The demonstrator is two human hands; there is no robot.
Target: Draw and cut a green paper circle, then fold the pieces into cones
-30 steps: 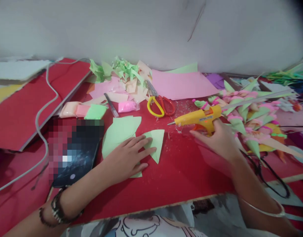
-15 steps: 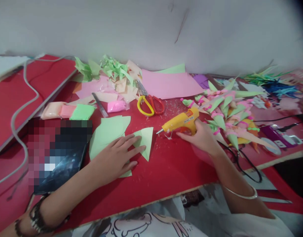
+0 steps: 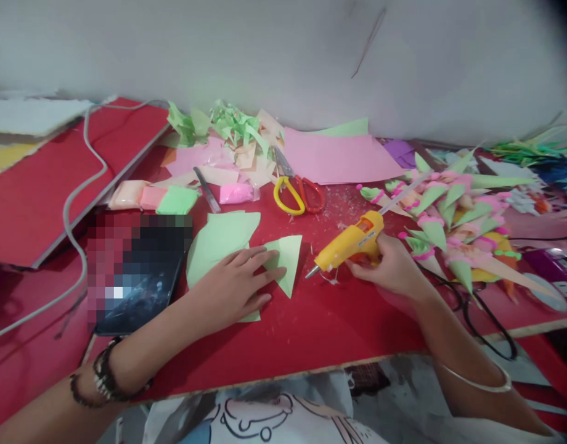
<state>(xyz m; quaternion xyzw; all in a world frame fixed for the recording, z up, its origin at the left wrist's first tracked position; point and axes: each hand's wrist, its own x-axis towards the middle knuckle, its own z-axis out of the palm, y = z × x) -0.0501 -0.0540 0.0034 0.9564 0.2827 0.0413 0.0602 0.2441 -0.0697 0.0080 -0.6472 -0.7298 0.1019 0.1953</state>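
My left hand [image 3: 241,280] lies flat with its fingers stretched out, the fingertips resting on a small light green paper piece [image 3: 290,262] with a pointed lower end. Under and behind that hand is a stack of larger light green paper [image 3: 209,240]. A yellow hot glue gun [image 3: 346,246] sits in the grip of my right hand [image 3: 399,265]. Its metal nozzle points down and left, just to the right of the small green piece, and a clear glue stick comes out of its back. Thin glue strands hang near the nozzle.
Scissors [image 3: 297,191] with yellow and red handles lie behind my hands. Paper flowers [image 3: 450,216] are heaped at right, with a purple power strip [image 3: 561,271] beyond. At left are a dark tablet-like device [image 3: 140,296], clay packets [image 3: 177,200] and a grey cable [image 3: 75,197]. Pink sheets [image 3: 334,154] lie behind.
The view has shifted, so most things appear further right. The glue gun's nozzle now tilts more steeply downward. My left hand stays on the green paper.
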